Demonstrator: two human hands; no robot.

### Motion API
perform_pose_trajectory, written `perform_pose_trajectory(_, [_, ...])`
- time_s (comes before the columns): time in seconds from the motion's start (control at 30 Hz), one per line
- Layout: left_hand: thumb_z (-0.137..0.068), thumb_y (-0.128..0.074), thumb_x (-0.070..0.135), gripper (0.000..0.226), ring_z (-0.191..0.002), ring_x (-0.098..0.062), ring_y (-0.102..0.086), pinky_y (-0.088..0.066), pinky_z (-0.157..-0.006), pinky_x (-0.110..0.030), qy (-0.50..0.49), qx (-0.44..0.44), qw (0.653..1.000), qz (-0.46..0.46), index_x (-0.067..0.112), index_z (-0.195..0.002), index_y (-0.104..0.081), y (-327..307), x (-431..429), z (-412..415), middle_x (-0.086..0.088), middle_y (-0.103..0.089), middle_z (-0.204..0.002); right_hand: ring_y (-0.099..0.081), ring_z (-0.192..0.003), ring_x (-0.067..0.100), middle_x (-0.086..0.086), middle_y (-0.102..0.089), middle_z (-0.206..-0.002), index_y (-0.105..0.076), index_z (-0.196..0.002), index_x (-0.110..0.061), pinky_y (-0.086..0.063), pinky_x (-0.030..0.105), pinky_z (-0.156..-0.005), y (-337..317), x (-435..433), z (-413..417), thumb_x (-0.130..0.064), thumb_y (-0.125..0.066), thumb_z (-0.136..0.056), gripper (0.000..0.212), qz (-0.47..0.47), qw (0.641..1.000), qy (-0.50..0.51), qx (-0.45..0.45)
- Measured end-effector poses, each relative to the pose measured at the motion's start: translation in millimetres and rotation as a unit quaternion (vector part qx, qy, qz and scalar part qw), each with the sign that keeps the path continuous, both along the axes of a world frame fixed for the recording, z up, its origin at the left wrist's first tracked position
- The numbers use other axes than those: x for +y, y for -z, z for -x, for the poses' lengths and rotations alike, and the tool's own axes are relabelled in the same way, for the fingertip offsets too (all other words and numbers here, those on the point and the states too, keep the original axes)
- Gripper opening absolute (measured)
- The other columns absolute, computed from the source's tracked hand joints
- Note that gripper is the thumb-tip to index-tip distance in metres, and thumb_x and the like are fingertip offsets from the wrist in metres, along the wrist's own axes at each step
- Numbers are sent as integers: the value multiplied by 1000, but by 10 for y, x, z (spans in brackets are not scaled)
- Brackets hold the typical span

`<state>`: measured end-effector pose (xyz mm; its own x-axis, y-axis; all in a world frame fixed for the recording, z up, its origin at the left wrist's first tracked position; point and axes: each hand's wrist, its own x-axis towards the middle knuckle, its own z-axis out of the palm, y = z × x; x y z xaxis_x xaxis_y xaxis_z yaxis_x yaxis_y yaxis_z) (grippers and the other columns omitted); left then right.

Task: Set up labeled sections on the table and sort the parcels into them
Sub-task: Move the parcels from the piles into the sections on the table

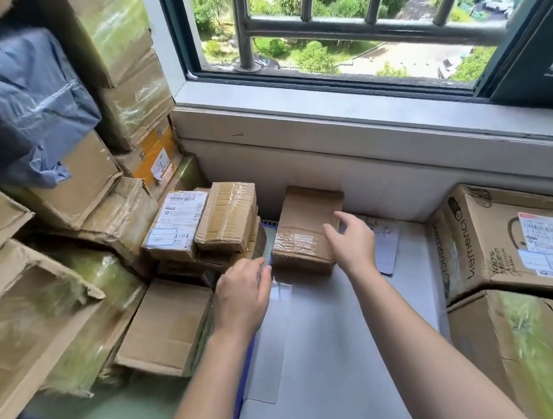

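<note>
So far only a small part of the sorting looks done: one taped brown parcel (305, 230) lies flat on the white table (335, 340), against the wall below the window (352, 38). A handwritten paper label (388, 248) shows just to its right, partly hidden by the right hand (351, 242). Both hands flank that parcel with fingers apart and relaxed, clamped on nothing. The left hand (243, 290) sits at its near left corner, and I cannot tell whether either hand touches it. Left of the parcel, a heap of cartons (72, 301) and a grey plastic bag (14, 101) crowd close, apparently unsorted. To its right a large printed box (512, 237) hems in the tabletop. I see one label only, so more sections seem needed.
</note>
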<state>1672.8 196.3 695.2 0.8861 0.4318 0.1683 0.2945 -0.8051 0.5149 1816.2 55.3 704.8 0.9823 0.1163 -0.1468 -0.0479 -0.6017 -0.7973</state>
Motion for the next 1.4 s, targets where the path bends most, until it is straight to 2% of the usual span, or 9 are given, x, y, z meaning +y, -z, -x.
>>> perform_pose_trajectory(0.1, [-89, -34, 40, 50, -89, -28, -65, -53, -77, -39, 1, -9, 1000, -13, 9, -107, -69, -119, 9, 142, -8, -69, -98, -58, -116, 19, 6, -66, -125, -63, -128, -11, -37, 20, -94, -178, 66, 187, -19, -59, -90, 39, 4, 998, -42, -37])
perform_pose_trajectory(0.27, [-90, -44, 34, 39, -95, -27, -62, -50, -83, -41, -18, -14, 999, -41, 12, -115, -65, -329, -7, 512, -6, -68, -104, -63, -95, 9, 3, -73, -108, -72, -112, -11, -34, 5, -76, -341, 150, 659, -15, -61, -88, 27, -38, 991, -95, -91])
perform_pose_trajectory(0.33, [-90, -44, 33, 40, -98, -27, -62, -50, -85, -41, -34, -27, 997, -56, 11, -117, -65, -452, -7, 682, -6, -68, -107, -63, -88, 6, 0, -73, -102, -73, -111, -13, -41, 8, -78, -412, 179, 856, -18, -63, -88, 25, -59, 986, -112, -107])
perform_pose_trajectory(0.43, [-91, -44, 33, 42, -100, -27, -62, -50, -86, -42, -66, -56, 994, -71, 10, -119, -64, -649, 14, 939, -7, -68, -109, -66, -90, 10, -4, -72, -96, -73, -109, -14, -52, 25, -85, -562, 227, 1123, -18, -64, -88, 23, -81, 974, -157, -139])
perform_pose_trajectory(0.63, [-90, -45, 32, 41, -101, -29, -61, -49, -87, -44, -141, -98, 980, -102, 10, -119, -64, -1052, -22, 1420, -7, -67, -112, -68, -92, 10, -2, -74, -99, -74, -106, -14, -53, 27, -87, -875, 313, 1518, -18, -64, -89, 20, -108, 946, -254, -169])
perform_pose_trajectory(0.8, [-90, -51, 26, 35, -97, -32, -62, -51, -85, -43, -185, -142, 964, -127, 8, -116, -65, -1372, -128, 1740, -11, -68, -108, -68, -95, 6, -2, -74, -102, -74, -108, -13, -54, 30, -92, -1157, 350, 1789, -20, -64, -91, 21, -152, 925, -295, -186])
perform_pose_trajectory(1.0, [-95, -50, 25, 34, -105, -27, -60, -46, -93, -40, -223, -178, 943, -173, 7, -121, -62, -1782, -38, 2039, -11, -66, -116, -66, -99, 9, -1, -72, -108, -71, -113, -13, -54, 31, -91, -1483, 525, 2009, -24, -61, -93, 24, -182, 902, -338, -200])
perform_pose_trajectory(1.3, [-97, -45, 29, 39, -111, -28, -58, -46, -96, -42, -242, -204, 923, -220, 6, -126, -59, -2236, 688, 2324, -13, -62, -123, -63, -89, 3, 1, -73, -109, -71, -114, -10, -48, 14, -77, -1968, 1142, 2154, -28, -60, -95, 28, -188, 885, -339, -257])
perform_pose_trajectory(1.4, [-97, -44, 29, 38, -108, -30, -59, -47, -93, -43, -233, -202, 922, -232, 5, -124, -60, -2362, 1030, 2392, -15, -63, -120, -63, -89, 5, 3, -73, -109, -71, -114, -9, -51, 18, -79, -2114, 1477, 2202, -28, -59, -97, 29, -185, 889, -329, -261])
